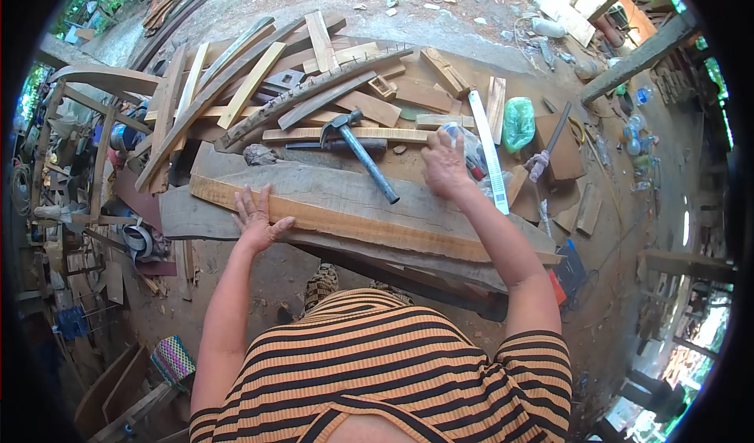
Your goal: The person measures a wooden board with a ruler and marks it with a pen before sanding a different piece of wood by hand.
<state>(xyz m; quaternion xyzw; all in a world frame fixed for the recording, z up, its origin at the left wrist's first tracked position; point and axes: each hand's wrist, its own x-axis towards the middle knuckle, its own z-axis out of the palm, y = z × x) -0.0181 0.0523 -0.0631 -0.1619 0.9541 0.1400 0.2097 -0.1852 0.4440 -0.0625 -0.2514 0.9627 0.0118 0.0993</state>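
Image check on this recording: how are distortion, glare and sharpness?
Head view: strong wide-angle distortion, with dark, rounded borders at both sides; head view: washed-out bright patches at upper right and lower right; head view: the hammer and the left hand on the orange-brown plank read clearly, while fine detail near the edges is harder to make out.

plank (353, 224) on slab (314, 181), hammer (364, 160) behind plank; strip (488, 151), then bag (518, 126), right of hammer

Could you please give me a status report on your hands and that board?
Left hand spread on narrow board, atop wide plank. Right hand beside white strip, grip unclear. Hammer reaches over wide plank, clear of narrow board.
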